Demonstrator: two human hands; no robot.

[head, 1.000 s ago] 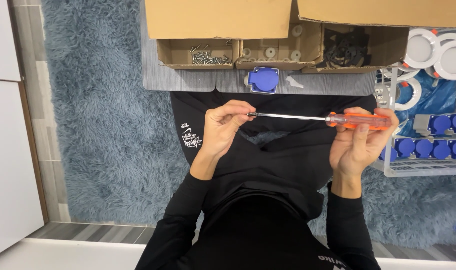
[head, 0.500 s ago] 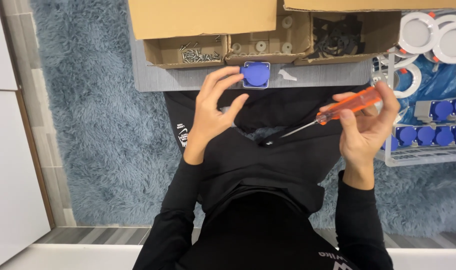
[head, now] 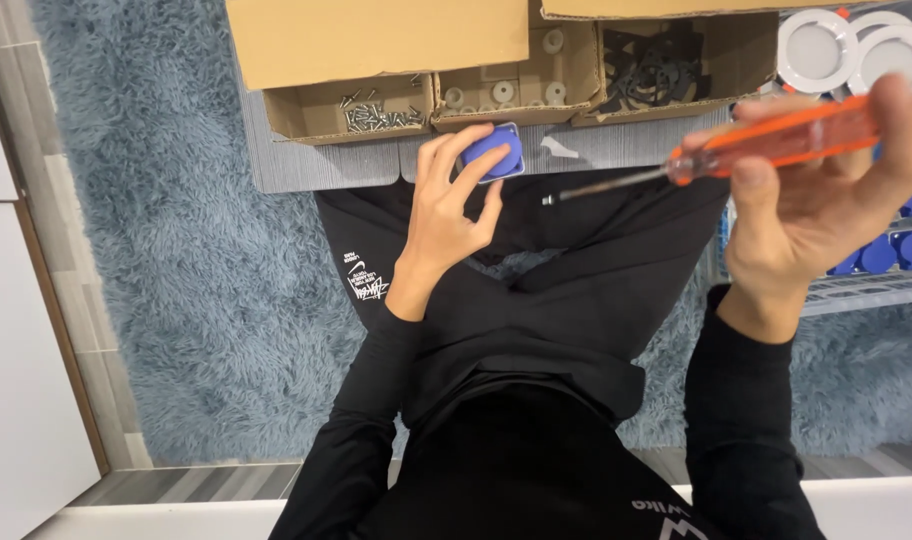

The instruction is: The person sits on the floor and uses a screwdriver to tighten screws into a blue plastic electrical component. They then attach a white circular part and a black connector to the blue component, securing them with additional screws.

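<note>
With my left hand open over the blue cap at upper centre, I close squarely on it, right hand gripping the orange screwdriver clear.

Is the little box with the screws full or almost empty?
Almost empty. The screws make just a small pile on the bare cardboard bottom of the left box.

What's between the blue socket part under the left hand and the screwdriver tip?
In the head view, between the blue socket part and screwdriver tip: grey mat with a small white scrap, then black trousers.
</note>
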